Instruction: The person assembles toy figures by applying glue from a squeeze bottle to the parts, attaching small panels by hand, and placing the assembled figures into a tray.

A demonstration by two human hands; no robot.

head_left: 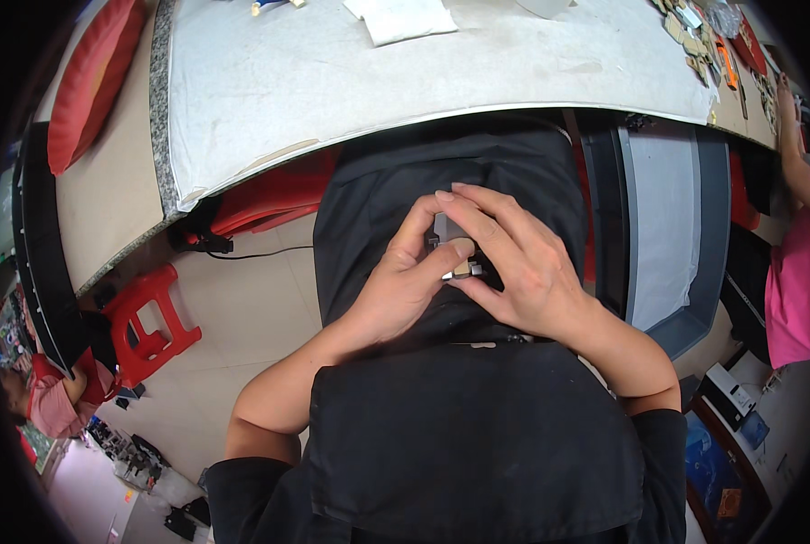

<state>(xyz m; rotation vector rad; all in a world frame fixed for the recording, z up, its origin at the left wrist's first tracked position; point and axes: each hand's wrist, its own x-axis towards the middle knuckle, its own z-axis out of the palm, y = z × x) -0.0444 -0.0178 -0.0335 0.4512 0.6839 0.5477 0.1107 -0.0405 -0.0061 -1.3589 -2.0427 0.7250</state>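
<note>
Above my lap, both hands close around a small silver-and-tan part (462, 269), whose exact kind I cannot make out. My left hand (391, 288) grips it from the left, the thumb lying across its top. From the right, my right hand (534, 272) arches over it, with the thumb at its lower edge and the fingertips meeting the left fingers at the far side. Most of the part is hidden behind the fingers; a greyish piece shows between them. Beneath the hands lies black cloth (478, 381) over my lap and chest.
A table with a white cover (405, 82) curves ahead, bearing a folded white cloth (409, 20) and, far right, loose tan pieces and an orange-handled tool (725, 63). A grey tray (663, 208) stands right of my legs. A red stool (156, 322) is left. Other people sit at both sides.
</note>
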